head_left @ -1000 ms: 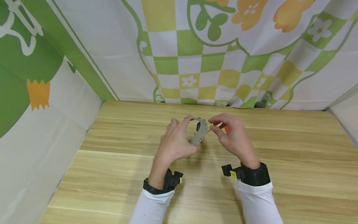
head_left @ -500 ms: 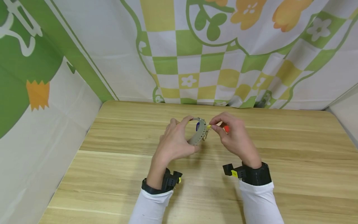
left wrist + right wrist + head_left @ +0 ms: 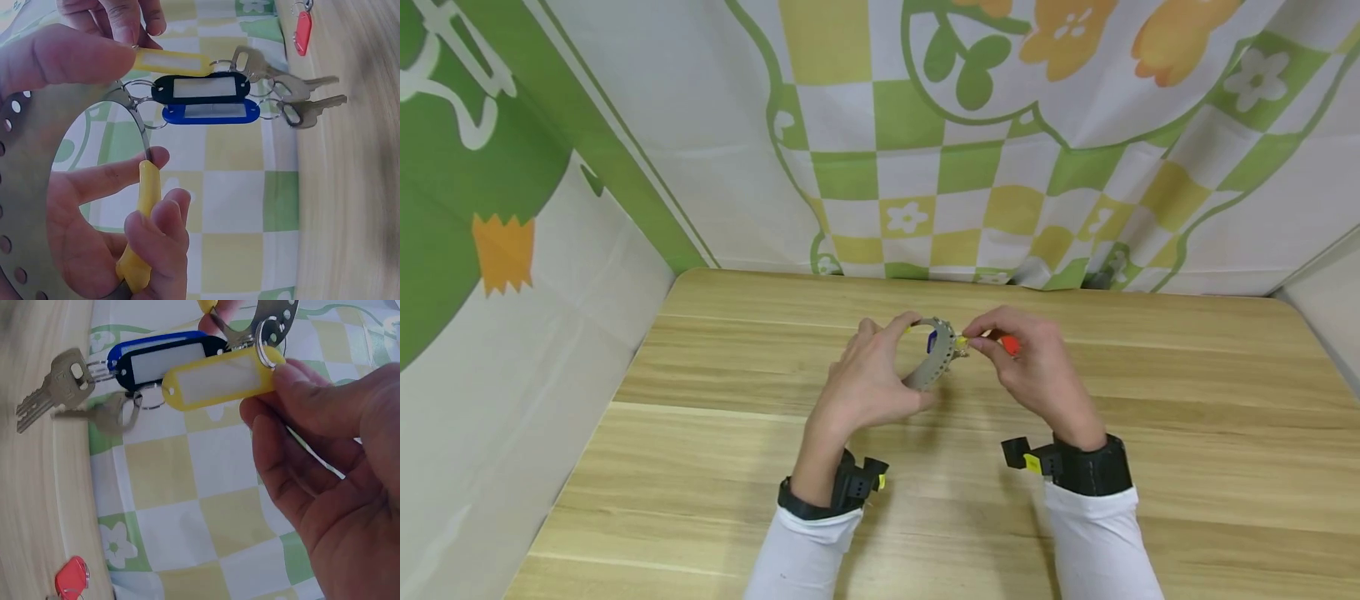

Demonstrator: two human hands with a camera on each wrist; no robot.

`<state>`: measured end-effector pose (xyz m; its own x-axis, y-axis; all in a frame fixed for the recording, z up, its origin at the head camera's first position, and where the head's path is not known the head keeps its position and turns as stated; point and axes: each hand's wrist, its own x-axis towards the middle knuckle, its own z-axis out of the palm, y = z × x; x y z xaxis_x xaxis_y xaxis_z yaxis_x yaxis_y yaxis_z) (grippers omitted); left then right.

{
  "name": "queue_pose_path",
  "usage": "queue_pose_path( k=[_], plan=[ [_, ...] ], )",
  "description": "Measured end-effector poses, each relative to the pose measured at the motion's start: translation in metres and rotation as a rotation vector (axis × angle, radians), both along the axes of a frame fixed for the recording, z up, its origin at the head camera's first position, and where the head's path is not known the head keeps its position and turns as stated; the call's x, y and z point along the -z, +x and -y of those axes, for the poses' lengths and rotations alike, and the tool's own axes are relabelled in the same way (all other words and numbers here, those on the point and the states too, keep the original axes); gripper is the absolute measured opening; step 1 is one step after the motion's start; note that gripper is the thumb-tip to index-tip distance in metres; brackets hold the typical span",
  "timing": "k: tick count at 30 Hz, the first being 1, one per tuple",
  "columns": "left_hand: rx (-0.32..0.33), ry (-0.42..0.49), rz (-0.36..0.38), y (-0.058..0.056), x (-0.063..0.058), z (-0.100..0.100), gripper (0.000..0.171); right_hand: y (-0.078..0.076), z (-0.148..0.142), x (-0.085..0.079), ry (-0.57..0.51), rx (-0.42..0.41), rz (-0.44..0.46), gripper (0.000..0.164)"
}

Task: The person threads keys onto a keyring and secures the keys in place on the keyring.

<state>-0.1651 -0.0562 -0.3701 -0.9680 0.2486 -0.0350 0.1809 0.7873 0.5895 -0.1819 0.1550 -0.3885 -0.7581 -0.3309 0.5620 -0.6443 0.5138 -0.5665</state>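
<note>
My left hand (image 3: 867, 382) holds up a flat grey metal ring (image 3: 942, 354) pierced with holes, its fingers around a yellow grip (image 3: 149, 187) on the ring. Three key tags hang from small split rings at the ring's edge: a yellow tag (image 3: 219, 378), a black tag (image 3: 203, 87) and a blue tag (image 3: 212, 112). Silver keys (image 3: 70, 378) dangle from them. Between thumb and fingers my right hand (image 3: 1037, 362) pinches the yellow tag at its split-ring end (image 3: 269, 347). Whether that split ring passes through a hole is unclear.
A red key tag (image 3: 73, 575) lies on the wooden table (image 3: 700, 483), beyond my right hand. Behind the table hangs a green, yellow and white checked curtain (image 3: 910, 175). Another printed cloth (image 3: 535, 375) covers the left side.
My right hand has shifted slightly right, still pinching the yellow tag. The hanging keys have swung a little. My left hand and the metal ring have hardly moved.
</note>
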Motion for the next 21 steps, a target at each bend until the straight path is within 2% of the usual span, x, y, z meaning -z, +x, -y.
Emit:
queue_pose_path(
  k=[13, 21],
  plan=[
    [0.022, 0.058, 0.013, -0.0013, 0.001, 0.0033, 0.09, 0.0001, 0.0008, -0.0009, 0.031, -0.033, -0.062, 0.015],
    [0.041, 0.041, 0.031, -0.0021, 0.0001, 0.0041, 0.088, 0.0003, -0.0016, -0.0003, 0.055, -0.06, -0.024, 0.016]
  ],
)
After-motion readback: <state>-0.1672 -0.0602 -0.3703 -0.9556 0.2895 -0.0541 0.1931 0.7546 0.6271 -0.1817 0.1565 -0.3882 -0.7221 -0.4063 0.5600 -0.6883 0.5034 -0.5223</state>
